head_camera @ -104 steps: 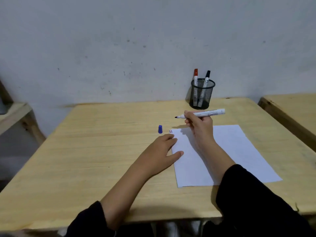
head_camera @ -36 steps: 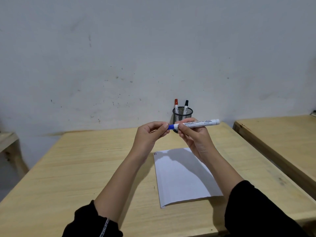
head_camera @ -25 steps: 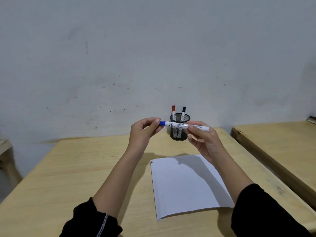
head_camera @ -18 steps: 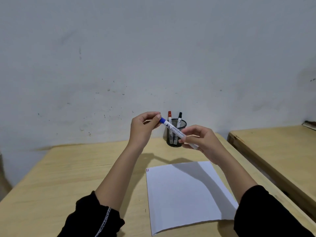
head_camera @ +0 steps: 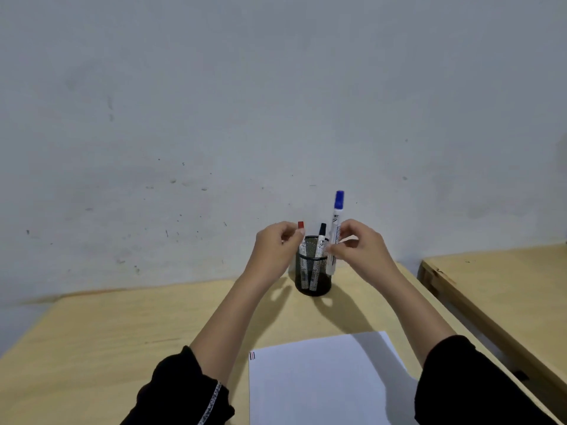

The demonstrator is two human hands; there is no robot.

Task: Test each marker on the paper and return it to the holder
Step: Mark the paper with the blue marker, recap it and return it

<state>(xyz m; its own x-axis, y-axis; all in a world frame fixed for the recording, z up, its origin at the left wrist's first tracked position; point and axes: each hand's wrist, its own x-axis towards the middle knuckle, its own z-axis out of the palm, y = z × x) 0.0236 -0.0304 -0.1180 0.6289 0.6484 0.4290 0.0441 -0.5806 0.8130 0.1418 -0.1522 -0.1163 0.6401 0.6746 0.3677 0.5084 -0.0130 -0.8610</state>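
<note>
My right hand [head_camera: 360, 251] grips a white marker with a blue cap [head_camera: 336, 220] and holds it upright, cap on top, its lower end beside the right rim of the black mesh holder [head_camera: 313, 285]. A red-capped marker [head_camera: 300, 224] and a black-capped marker [head_camera: 321, 237] stand in the holder. My left hand [head_camera: 273, 250] hovers at the holder's left with fingers curled, fingertip just below the red cap, nothing visibly in it. The white paper [head_camera: 322, 384] lies near me on the table, with short test lines at its top-left corner.
The holder stands at the back of the wooden table [head_camera: 122, 332], close to the grey wall. A second wooden table [head_camera: 506, 286] sits to the right across a narrow gap.
The blue cap went back on the marker. My right hand turned the marker from level to upright and carried it to the holder. My left hand let go of the capped end.
</note>
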